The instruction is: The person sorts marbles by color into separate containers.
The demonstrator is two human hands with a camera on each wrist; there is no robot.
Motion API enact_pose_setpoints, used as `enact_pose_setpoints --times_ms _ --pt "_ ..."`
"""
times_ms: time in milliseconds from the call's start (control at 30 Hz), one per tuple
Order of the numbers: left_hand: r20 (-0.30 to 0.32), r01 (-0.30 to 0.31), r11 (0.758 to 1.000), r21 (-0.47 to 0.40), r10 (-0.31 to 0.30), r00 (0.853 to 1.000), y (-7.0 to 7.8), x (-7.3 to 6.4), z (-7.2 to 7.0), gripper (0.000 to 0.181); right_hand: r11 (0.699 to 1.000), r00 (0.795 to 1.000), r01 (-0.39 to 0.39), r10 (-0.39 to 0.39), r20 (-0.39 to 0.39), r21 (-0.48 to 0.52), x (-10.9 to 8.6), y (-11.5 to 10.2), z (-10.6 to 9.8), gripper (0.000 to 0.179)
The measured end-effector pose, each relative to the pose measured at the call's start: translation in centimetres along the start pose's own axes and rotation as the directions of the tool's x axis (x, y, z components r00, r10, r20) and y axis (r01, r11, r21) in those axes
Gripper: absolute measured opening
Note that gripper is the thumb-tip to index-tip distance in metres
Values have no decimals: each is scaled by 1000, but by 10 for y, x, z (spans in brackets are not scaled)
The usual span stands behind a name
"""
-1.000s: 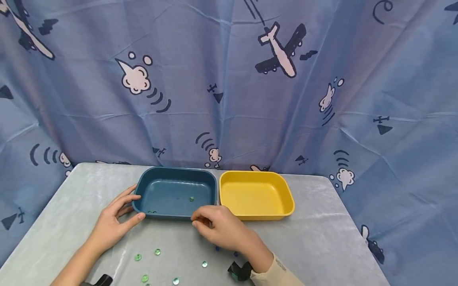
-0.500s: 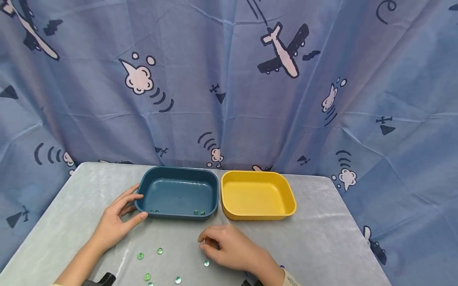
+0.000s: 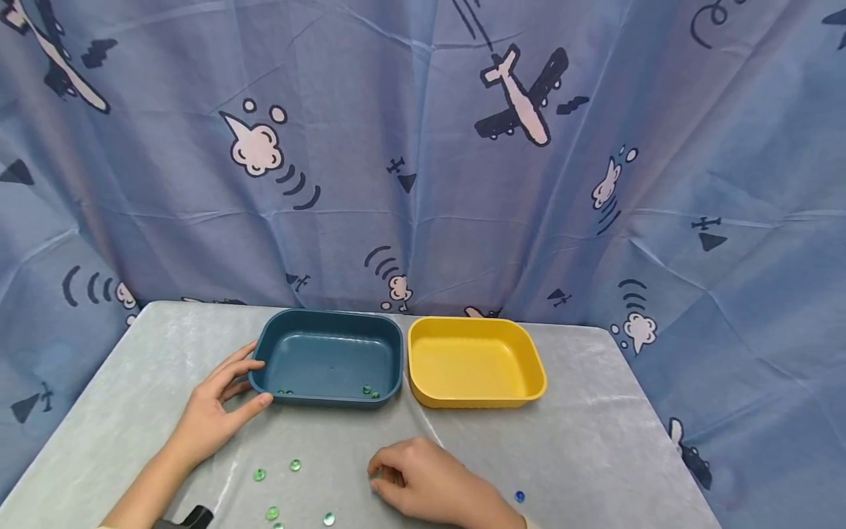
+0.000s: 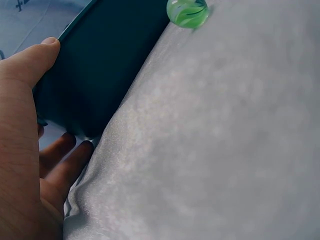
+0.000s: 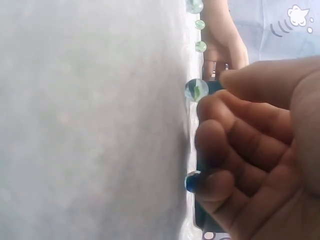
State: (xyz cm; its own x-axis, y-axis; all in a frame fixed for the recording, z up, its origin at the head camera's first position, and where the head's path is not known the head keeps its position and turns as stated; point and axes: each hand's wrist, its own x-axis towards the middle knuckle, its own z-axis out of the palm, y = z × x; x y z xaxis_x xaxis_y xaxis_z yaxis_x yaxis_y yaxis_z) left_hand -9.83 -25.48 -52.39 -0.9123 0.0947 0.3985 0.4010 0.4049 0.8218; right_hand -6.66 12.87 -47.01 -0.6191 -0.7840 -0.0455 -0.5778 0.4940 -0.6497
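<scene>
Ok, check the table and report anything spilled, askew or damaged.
Nothing stands out. The dark blue tray and yellow tray sit upright side by side, with no visible damage. Green marbles and a blue marble lie loose on the table, but with neither tray tipped, that hardly suggests a spill.

Soft, even light fills the head view, where a pale sheen streaks the tablecloth (image 3: 357,426) between seven and eight o'clock. The left wrist view is dimmer, the blue tray (image 4: 107,65) almost black toward eleven. The right wrist view blurs toward nine, with fingertips (image 5: 212,145) shadowed toward four.
</scene>
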Motion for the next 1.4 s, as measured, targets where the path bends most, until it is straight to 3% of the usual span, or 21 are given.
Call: enact_pose_setpoints --times_ms 300,667,933,1400 --pt "0 2 1000 -13 -2 1000 2 0 1 52 1000 997 -25 26 70 -15 -4 -1 2 10" --pt "-2 3 1000 -15 -3 1000 2 -1 2 52 999 999 9 -7 52 -49 -5 1 4 8" --pt "0 18 1000 0 -18 1000 1 -5 1 51 999 997 11 -8 83 -35 -2 -1 7 9" --pt "3 12 1000 -2 -12 1000 2 0 -1 52 992 989 114 -118 -85 -48 7 -4 -4 8"
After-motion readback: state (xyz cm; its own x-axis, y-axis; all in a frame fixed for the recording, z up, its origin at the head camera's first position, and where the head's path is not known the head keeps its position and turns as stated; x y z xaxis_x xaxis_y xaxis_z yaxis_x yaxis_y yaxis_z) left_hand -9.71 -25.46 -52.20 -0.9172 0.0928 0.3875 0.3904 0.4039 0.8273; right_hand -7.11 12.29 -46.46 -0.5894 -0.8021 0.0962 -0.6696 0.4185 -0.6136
